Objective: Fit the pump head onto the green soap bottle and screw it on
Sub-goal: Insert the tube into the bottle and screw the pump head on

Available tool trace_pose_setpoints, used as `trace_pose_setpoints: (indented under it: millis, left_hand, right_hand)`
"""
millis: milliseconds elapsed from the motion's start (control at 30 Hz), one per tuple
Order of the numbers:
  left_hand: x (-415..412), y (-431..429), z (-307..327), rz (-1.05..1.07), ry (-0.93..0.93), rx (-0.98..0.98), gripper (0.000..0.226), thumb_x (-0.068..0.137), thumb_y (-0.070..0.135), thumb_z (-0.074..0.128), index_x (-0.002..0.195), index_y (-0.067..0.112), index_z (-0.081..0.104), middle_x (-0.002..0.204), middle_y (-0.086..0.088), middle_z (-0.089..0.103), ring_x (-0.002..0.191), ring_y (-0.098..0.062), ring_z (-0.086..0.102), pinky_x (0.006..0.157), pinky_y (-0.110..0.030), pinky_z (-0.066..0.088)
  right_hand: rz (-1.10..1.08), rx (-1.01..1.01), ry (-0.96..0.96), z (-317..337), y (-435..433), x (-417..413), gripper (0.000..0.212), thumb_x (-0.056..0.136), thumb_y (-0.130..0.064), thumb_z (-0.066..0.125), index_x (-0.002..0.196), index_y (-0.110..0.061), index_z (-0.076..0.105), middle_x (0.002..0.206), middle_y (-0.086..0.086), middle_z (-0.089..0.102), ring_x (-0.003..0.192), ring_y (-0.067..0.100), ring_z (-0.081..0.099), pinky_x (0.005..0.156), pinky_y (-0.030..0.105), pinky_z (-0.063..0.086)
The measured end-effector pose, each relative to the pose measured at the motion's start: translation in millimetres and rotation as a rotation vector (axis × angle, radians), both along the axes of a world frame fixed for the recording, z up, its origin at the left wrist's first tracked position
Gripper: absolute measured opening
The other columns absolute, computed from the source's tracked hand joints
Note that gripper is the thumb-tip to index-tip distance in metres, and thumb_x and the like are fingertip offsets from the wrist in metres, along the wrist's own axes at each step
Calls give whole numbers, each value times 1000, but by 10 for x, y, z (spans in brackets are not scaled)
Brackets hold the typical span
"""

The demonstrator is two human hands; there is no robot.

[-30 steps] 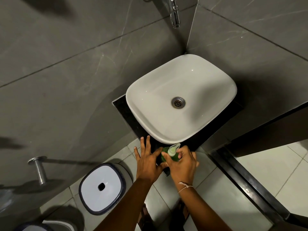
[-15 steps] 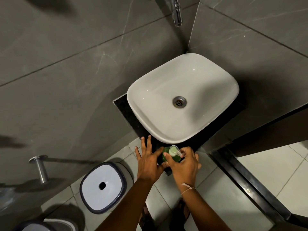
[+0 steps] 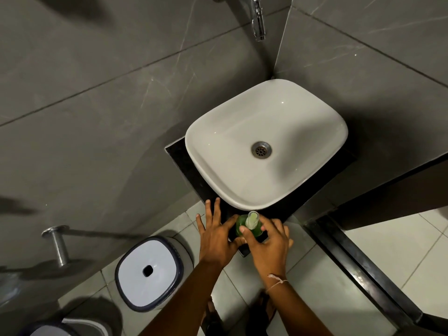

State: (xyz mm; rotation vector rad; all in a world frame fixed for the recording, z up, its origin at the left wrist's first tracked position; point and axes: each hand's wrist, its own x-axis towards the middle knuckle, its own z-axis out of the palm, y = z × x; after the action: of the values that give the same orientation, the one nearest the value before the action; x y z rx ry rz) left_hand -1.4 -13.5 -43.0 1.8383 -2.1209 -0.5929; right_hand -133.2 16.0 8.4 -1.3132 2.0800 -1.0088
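The green soap bottle [image 3: 241, 226] stands upright on the near corner of the dark surface [image 3: 184, 163], just in front of the white basin [image 3: 264, 144]. The pale pump head [image 3: 251, 218] sits on its top, nozzle pointing toward the basin. The right hand [image 3: 269, 241] curls over the bottle's near side, its fingertips [image 3: 243, 229] pinching at the collar below the pump. The left hand [image 3: 218, 235] lies beside the bottle with 4 fingers spread flat on the surface and the thumb pressed against the bottle's left side.

The step in hand looks like screwing the collar down. To do it well, the left hand should brace the bottle firmly so that it cannot spin or slide off the corner, while the right turns the collar squarely, with no tilt that would cross the thread.

The neck, the thread and the dip tube are hidden by fingers, so how far the collar is seated cannot be told. The bottle's base is also covered.
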Motion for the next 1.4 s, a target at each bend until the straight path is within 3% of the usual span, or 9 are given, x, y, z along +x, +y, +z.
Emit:
trace_pose_setpoints:
  millis: [100, 200, 433, 600, 733, 933, 1167, 1300, 1400]
  left_hand:
    - [0, -10, 10, 1, -11, 5, 62, 76, 67, 62, 130, 38, 53, 164, -8, 1, 148, -29, -20, 115, -66, -3]
    - [-7, -12, 15, 0, -22, 19, 59, 76, 55, 69, 130, 38, 55, 164, -8, 1, 148, -29, -20, 115, -68, 3]
    - [12, -3, 18, -8, -26, 20, 58, 78, 58, 67, 131, 38, 54, 164, -7, -2, 148, -28, -22, 115, -68, 2]
    - [-4, 2, 31, -12, -21, 22, 60, 77, 62, 66, 130, 36, 54, 164, -8, -1, 147, -29, -22, 115, -67, 0]
    - [-6, -5, 23, 0, -23, 24, 57, 78, 50, 70, 131, 37, 54, 164, -7, -1, 148, -29, -21, 114, -69, 4]
    - [7, 6, -10, -11, 1, -8, 62, 77, 63, 64, 132, 37, 52, 164, -8, 0, 148, -29, -20, 115, -67, -1]
    - [5, 0, -13, -5, 4, -24, 64, 75, 69, 54, 129, 35, 54, 164, -9, 3, 149, -30, -17, 114, -69, 2]
    - [7, 11, -12, -4, 9, -35, 66, 75, 73, 48, 129, 35, 55, 164, -9, 5, 149, -31, -16, 114, -69, 2]
    - [14, 8, -27, -6, 5, -27, 60, 77, 69, 54, 127, 38, 55, 164, -8, 3, 149, -30, -17, 114, -70, 4]
  right_hand:
    - [-32, -10, -34, 21, -38, -1, 28, 63, -36, 85, 85, -33, 67, 78, -13, 55, 91, 20, 51, 80, 37, 34]
    - [-82, 2, -62, 42, -99, 87, 41, 59, -43, 86, 74, -29, 51, 72, -12, 55, 86, 18, 51, 75, 32, 26]
    - [33, -8, -30, 21, -14, -6, 44, 65, -63, 66, 101, -38, 67, 85, -13, 56, 95, 13, 47, 81, 36, 29]
    - [-11, -21, -44, 1, -52, -14, 29, 63, -39, 84, 78, -30, 61, 73, -14, 54, 85, 16, 48, 79, 38, 36]
    - [-42, -14, -68, -9, -89, 86, 42, 60, -44, 85, 79, -27, 52, 77, -8, 62, 90, 18, 52, 79, 34, 30]
    - [61, -56, 7, -7, -24, -47, 45, 66, -62, 66, 105, -40, 66, 80, -15, 52, 91, 12, 47, 80, 35, 31]
    - [28, -78, -39, -69, -79, -5, 38, 60, -58, 74, 75, -35, 47, 70, -21, 49, 82, 14, 48, 77, 33, 31]
    - [24, -75, -51, -85, -85, -1, 44, 57, -63, 73, 77, -40, 42, 74, -22, 48, 82, 10, 44, 77, 30, 26]
    - [84, -56, -24, -81, -51, -54, 43, 59, -66, 71, 91, -41, 56, 81, -18, 53, 88, 12, 47, 81, 33, 28]
